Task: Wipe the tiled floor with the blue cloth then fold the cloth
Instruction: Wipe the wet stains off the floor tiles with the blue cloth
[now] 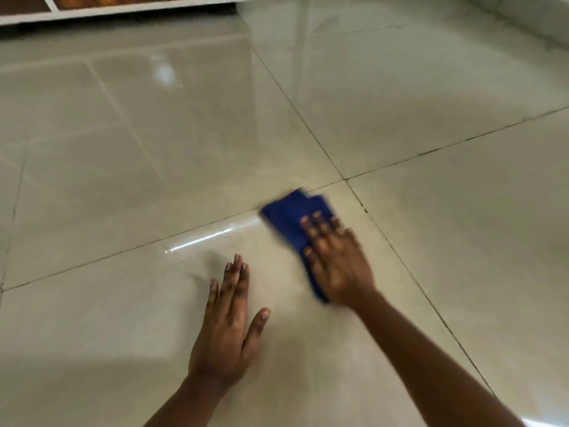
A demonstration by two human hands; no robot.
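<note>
A blue cloth lies bunched on the glossy beige tiled floor, just below a dark grout line. My right hand presses flat on the cloth's near part, fingers spread, blurred by motion. The cloth's far end sticks out beyond the fingertips. My left hand rests palm down on the bare tile to the left of the cloth, fingers straight and together, thumb out, holding nothing.
A white-framed piece of furniture with wooden panels stands at the top left. A pale wall base runs along the top right. Dark grout lines cross near the cloth, and a wet shiny streak lies to its left.
</note>
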